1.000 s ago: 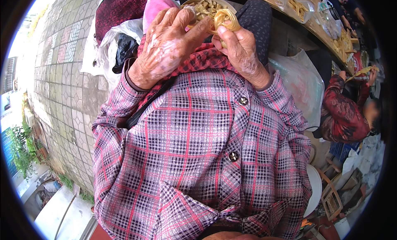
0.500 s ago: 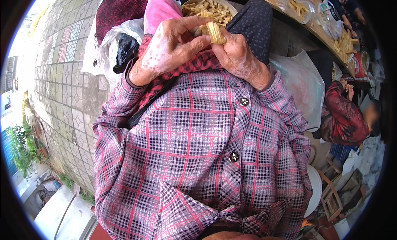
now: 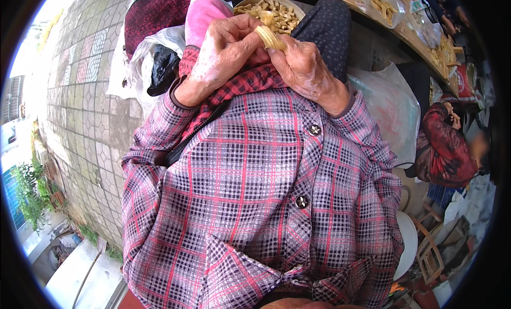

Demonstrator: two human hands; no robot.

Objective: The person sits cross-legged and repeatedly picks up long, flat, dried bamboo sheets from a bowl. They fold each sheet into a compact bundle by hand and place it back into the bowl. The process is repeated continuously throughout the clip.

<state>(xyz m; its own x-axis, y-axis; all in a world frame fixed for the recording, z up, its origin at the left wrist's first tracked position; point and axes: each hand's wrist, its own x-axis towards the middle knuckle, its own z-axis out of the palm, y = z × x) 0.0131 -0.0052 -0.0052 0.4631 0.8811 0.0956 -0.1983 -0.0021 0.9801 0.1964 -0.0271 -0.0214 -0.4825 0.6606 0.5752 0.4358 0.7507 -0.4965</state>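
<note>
A pale yellow, lengthwise-ridged strip (image 3: 270, 38), like a piece of dried vegetable, is held up between my two hands. My left hand (image 3: 221, 53) is closed, its thumb and fingertips pinching the upper left end. My right hand (image 3: 306, 66) grips the other end between thumb and bent forefinger. Just beyond my hands, a round, pale bowl (image 3: 302, 13) sits between my knees, heaped with short yellowish-brown pieces (image 3: 279, 13). A paler yellow bit shows on the heap right behind the strip. My fingertips partly hide both the strip's ends and the bowl's near side.
At the far right runs a wooden table (image 3: 420, 52) with bags of similar strips and a clear plastic jar (image 3: 426, 21). A person in a dark red patterned jacket (image 3: 447, 149) sits at the right. White and black plastic bags (image 3: 164, 69) lie left of my knee, beside the paved ground (image 3: 80, 117).
The strip has tilted from nearly upright to slanting up to the left. My left hand has drawn slightly back, its fingers more curled. The person at the right has shifted a little.
</note>
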